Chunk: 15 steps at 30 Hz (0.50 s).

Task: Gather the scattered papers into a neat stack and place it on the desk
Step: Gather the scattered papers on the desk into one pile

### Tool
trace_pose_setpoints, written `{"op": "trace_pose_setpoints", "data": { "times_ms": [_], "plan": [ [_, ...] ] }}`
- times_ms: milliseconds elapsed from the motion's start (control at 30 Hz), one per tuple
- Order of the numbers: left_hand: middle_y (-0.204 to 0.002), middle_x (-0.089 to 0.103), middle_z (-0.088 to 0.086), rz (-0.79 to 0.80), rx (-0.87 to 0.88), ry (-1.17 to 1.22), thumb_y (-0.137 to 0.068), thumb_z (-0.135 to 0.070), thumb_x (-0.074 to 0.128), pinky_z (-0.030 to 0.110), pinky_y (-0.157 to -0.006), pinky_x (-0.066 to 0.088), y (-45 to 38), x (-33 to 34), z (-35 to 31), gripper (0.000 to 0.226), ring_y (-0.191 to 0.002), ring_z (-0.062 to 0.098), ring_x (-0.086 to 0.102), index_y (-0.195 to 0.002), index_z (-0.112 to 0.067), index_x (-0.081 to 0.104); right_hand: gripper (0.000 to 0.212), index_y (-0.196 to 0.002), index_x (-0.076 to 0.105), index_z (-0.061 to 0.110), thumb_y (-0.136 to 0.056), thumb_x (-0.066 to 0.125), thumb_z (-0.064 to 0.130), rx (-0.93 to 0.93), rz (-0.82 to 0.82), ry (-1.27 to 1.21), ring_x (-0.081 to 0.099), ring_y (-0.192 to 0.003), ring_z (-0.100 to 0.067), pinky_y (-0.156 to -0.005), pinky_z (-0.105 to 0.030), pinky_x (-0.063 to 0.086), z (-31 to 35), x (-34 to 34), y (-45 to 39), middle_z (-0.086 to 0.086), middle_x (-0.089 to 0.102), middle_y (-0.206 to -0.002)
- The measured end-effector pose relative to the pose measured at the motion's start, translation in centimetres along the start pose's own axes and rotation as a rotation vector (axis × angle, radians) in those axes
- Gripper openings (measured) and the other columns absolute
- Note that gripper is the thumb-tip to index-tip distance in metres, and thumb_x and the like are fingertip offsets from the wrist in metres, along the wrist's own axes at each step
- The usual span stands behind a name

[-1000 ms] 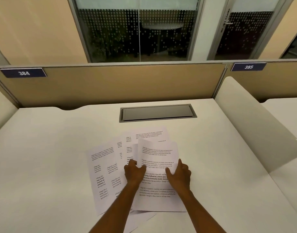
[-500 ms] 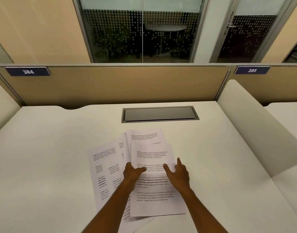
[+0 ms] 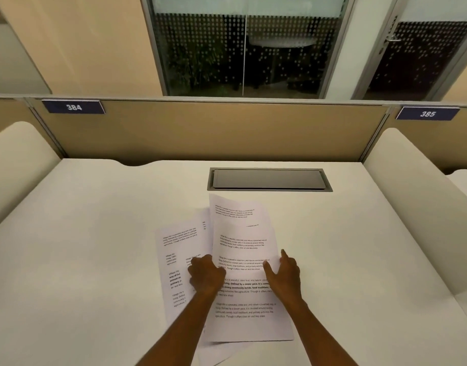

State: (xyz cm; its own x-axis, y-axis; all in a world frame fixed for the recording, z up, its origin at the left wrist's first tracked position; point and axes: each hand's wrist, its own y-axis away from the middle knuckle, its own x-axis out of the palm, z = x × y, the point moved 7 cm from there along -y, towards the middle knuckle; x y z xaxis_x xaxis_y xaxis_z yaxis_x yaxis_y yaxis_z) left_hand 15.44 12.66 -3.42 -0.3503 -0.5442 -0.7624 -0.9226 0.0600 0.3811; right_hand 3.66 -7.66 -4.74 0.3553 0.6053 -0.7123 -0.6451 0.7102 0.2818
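Several printed papers lay fanned and overlapping at mid-desk, just short of the cable hatch. Left hand curled knuckles-down on the left-hand sheets, pinning rather than pinching; whether any edge was gripped could not be told. Right hand spread flat, palm down, at the top sheet's right edge, grasping nothing. Judged light, limp and slippery: apt to slide over one another and crease. Best squeezed inward at both long edges, then tapped square.
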Motion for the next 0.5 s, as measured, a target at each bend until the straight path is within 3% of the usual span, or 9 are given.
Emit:
{"op": "trace_pose_setpoints", "data": {
  "times_ms": [333,500],
  "plan": [
    [-0.126,0.055,0.015,0.010,-0.061,0.320,-0.079,-0.031,0.073,0.046,-0.097,0.052,0.03,-0.12,-0.13,0.050,-0.114,0.033,0.056,-0.121,-0.009,0.057,0.078,-0.148,0.029,0.016,-0.086,0.059,0.052,-0.034,-0.001,0.028,0.040,-0.133,-0.029,-0.106,-0.041,0.041,1.07,0.69,-0.19,-0.010,0.044,-0.144],
    [-0.126,0.048,0.015,0.062,-0.122,0.537,-0.076,-0.030,0.079,0.044,-0.089,0.057,-0.15,0.05,-0.13,0.055,-0.106,0.031,0.059,-0.116,-0.011,0.047,0.082,-0.149,0.026,0.016,-0.085,0.059,0.054,-0.011,0.013,0.007,0.040,-0.134,-0.030,-0.106,-0.042,0.040,0.91,0.71,-0.42,-0.010,0.042,-0.146]
  ]
}}
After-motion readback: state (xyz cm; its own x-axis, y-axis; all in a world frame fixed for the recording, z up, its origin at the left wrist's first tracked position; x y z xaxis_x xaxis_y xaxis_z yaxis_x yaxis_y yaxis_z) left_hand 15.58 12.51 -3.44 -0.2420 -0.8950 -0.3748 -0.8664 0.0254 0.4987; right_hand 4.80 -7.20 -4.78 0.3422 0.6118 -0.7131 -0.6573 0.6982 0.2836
